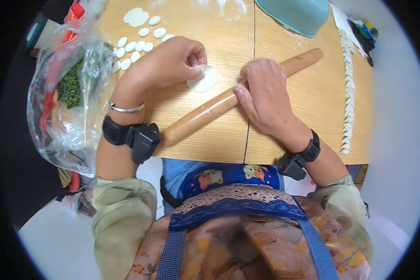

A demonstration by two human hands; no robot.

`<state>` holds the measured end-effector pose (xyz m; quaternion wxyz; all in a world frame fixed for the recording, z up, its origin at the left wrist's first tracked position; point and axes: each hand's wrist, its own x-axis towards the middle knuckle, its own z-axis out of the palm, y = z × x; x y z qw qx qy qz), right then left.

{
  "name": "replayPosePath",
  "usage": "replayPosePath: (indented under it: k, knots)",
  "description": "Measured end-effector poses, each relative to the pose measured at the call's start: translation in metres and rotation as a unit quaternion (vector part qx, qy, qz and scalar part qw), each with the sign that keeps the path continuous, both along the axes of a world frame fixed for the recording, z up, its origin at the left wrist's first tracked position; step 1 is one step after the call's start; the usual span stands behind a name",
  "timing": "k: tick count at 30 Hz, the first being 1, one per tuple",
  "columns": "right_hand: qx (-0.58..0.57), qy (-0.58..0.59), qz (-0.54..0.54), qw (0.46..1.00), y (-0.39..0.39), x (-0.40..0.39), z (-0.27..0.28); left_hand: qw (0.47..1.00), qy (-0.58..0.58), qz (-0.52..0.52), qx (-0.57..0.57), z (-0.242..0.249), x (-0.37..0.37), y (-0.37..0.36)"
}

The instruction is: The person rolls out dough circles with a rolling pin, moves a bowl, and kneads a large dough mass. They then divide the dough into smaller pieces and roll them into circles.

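Observation:
My left hand pinches the upper edge of a thin round dough wrapper that lies on the wooden table. Its fingers are curled, with the thumb on the dough. Closed over the middle of a long wooden rolling pin is my right hand. The pin lies diagonally, its near end by my left wrist and its far end pointing to the upper right. Beyond my left hand, several small flattened dough pieces are scattered, and some rolled wrappers lie behind them.
Along the right side of the table runs a long row of folded dumplings. A teal bowl stands at the back right. On the left, a clear plastic bag surrounds chopped greens. Flour dusts the far tabletop.

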<state>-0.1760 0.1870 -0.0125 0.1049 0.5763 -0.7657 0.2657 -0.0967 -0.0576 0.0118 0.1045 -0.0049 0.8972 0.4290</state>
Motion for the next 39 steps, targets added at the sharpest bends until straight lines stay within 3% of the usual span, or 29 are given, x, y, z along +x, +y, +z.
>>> replayPosePath:
  k: [2, 5, 10, 12, 14, 16, 18, 19, 21, 24, 28, 31, 32, 34, 39]
  knots:
    - [0.007, -0.017, -0.01, 1.0, 0.007, 0.004, -0.002, 1.0, -0.013, -0.007, -0.01, 0.0, 0.0, 0.0]
    - [-0.01, -0.028, -0.009, 1.0, 0.004, 0.003, 0.0, 0.987, -0.042, 0.033, 0.152, -0.003, 0.003, -0.001]
    - [-0.008, -0.043, -0.014, 0.999, 0.006, 0.005, 0.005, 0.976, -0.007, 0.062, 0.209, 0.005, 0.008, 0.009]
    - [0.009, -0.045, -0.007, 0.999, 0.007, 0.004, 0.005, 0.982, -0.011, 0.075, 0.175, 0.01, 0.005, 0.003]
    - [-0.003, -0.044, -0.001, 0.999, 0.008, 0.001, 0.004, 0.984, 0.027, 0.165, 0.068, 0.017, -0.001, -0.012]
    - [-0.012, -0.045, 0.005, 0.999, 0.008, 0.001, 0.002, 0.975, -0.006, 0.216, 0.057, 0.03, -0.008, -0.04]
    - [-0.01, -0.064, 0.02, 0.998, 0.009, 0.0, 0.002, 0.939, 0.087, 0.325, 0.068, 0.031, -0.017, -0.069]
    - [-0.014, -0.066, 0.016, 0.998, 0.009, 0.001, 0.003, 0.941, 0.086, 0.321, 0.064, 0.03, -0.022, -0.084]
    - [-0.002, -0.058, 0.02, 0.998, 0.01, 0.0, 0.005, 0.906, 0.096, 0.413, -0.004, 0.025, -0.033, -0.111]
    - [-0.015, -0.056, 0.022, 0.998, 0.01, 0.0, 0.001, 0.9, 0.065, 0.429, 0.023, 0.022, -0.036, -0.131]
    - [-0.007, -0.057, 0.02, 0.998, 0.01, -0.002, 0.001, 0.891, 0.038, 0.44, -0.109, 0.029, -0.029, -0.163]
    - [-0.023, -0.045, 0.022, 0.998, 0.009, -0.002, -0.001, 0.962, -0.014, 0.258, -0.086, 0.048, -0.011, -0.149]
    - [-0.022, -0.041, 0.023, 0.999, 0.009, -0.002, -0.001, 0.962, -0.017, 0.26, -0.086, 0.054, -0.003, -0.137]
    - [-0.02, -0.037, 0.025, 0.999, 0.009, -0.003, 0.0, 0.929, -0.074, 0.129, -0.338, 0.054, 0.012, -0.133]
    - [-0.011, -0.036, 0.024, 0.999, 0.008, -0.003, -0.001, 0.896, -0.019, 0.142, -0.42, 0.035, 0.047, -0.157]
